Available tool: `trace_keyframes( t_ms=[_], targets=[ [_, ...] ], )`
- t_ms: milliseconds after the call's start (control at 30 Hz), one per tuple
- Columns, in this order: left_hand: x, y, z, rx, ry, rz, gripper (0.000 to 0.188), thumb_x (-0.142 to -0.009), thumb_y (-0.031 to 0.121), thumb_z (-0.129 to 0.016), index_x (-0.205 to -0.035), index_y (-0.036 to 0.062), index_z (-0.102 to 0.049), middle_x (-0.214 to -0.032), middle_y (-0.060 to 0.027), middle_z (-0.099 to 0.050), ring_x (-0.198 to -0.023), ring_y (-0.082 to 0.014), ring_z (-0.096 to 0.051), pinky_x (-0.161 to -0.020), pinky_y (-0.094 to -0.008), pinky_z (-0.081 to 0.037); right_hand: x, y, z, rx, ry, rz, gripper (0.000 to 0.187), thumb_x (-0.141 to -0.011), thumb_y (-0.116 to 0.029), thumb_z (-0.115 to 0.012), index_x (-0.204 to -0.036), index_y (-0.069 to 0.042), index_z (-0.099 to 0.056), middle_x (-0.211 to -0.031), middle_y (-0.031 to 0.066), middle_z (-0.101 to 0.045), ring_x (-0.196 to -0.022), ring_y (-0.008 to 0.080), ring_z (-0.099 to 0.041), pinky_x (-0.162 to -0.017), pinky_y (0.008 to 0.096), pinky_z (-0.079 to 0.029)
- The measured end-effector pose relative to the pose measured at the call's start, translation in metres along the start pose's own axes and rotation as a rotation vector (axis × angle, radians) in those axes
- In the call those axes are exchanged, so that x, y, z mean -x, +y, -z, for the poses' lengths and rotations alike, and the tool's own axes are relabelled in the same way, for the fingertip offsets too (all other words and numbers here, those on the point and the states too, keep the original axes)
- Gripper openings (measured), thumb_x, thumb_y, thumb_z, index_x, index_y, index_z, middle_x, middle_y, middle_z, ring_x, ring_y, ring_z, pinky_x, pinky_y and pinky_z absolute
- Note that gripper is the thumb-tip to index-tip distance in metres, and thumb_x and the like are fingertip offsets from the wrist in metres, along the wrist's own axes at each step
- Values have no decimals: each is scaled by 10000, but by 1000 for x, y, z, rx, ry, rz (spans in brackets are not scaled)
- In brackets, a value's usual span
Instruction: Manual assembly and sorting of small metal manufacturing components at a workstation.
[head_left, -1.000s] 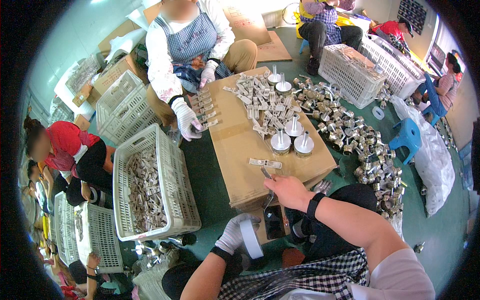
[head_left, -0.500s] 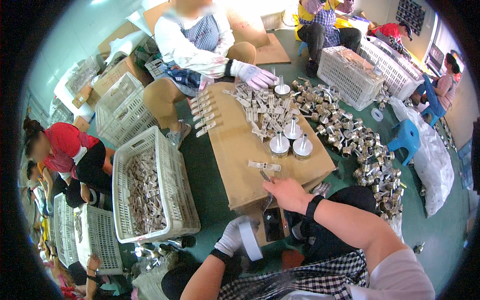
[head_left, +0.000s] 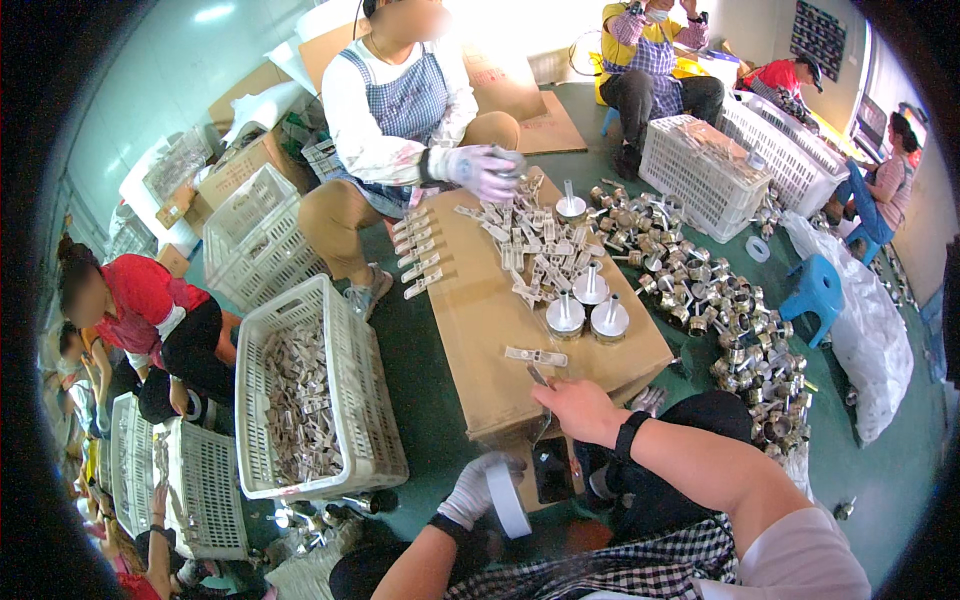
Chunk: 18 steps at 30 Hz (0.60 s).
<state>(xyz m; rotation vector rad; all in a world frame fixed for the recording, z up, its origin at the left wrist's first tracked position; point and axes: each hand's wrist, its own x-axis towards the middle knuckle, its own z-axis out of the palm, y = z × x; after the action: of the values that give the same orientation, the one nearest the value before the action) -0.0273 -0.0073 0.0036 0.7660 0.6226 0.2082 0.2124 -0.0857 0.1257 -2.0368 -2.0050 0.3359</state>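
In my gloved left hand (head_left: 478,492), below the near edge of the cardboard box (head_left: 478,370), is a white roll of tape (head_left: 508,502). My bare right hand (head_left: 582,408) pinches a thin, greyish flat strip (head_left: 538,375) over that edge; its exact kind is unclear. Just beyond the fingertips lies one clear plastic clip (head_left: 536,356). Three round metal parts with white discs and upright stems (head_left: 566,316) stand farther back, beside a heap of clips (head_left: 545,245). More clips (head_left: 418,250) line the box's left edge.
A white crate full of clips (head_left: 345,400) stands left. Metal parts (head_left: 690,270) cover the floor at right, near a blue stool (head_left: 815,295). Opposite sits a co-worker whose gloved hand (head_left: 480,172) holds a metallic part. A dark phone-like object (head_left: 553,472) lies below the box edge.
The whole view has shifted, so the scene sits slightly lower. The co-worker's gloved hand has risen from the heap with a metallic part. My own hands keep nearly the same pose.
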Motion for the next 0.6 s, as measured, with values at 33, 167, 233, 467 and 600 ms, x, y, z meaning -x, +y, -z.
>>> trace_keyframes(
  t_ms=[33, 167, 233, 467, 600],
  targets=[
    [1, -1, 0, -10, -8, -21, 152, -856, 27, -537, -981, -20, -611, -1022, -185, -639, -921, -279, -627, -844, -382, -530, 0, 0, -1, -1, 6, 4, 247, -723, -1, -530, -961, -33, -469, -883, 193, -572, -838, 381, -598, -684, 460, -505],
    [-2, 7, 2, 299, -65, 142, 169, -857, 50, -540, -988, -35, -605, -1020, -191, -638, -900, -266, -632, -833, -374, -532, 0, 2, -4, -7, 22, 16, 239, -726, 0, -523, -957, -30, -463, -872, 199, -571, -835, 383, -595, -691, 457, -499],
    [-3, 8, 2, 305, -56, 163, 188, -856, 75, -543, -988, -46, -598, -1018, -202, -635, -899, -284, -630, -825, -385, -534, 0, 3, -4, -11, 34, 26, 237, -727, 1, -522, -954, -28, -461, -869, 202, -569, -835, 385, -594, -698, 454, -498],
    [-4, 4, 4, 353, -12, 181, 227, -853, 109, -540, -996, -64, -574, -990, -217, -626, -868, -319, -620, -778, -416, -537, -1, 4, -7, -8, 21, 18, 238, -729, 1, -525, -954, -29, -456, -875, 203, -569, -824, 386, -598, -679, 456, -501],
    [-2, 10, -8, 351, 34, 206, 249, -862, 112, -538, -1008, -90, -557, -944, -194, -616, -807, -277, -599, -736, -367, -515, 1, 6, -9, -16, 43, 19, 230, -734, -8, -531, -951, -36, -461, -886, 200, -569, -801, 387, -604, -659, 456, -506]
  ],
)
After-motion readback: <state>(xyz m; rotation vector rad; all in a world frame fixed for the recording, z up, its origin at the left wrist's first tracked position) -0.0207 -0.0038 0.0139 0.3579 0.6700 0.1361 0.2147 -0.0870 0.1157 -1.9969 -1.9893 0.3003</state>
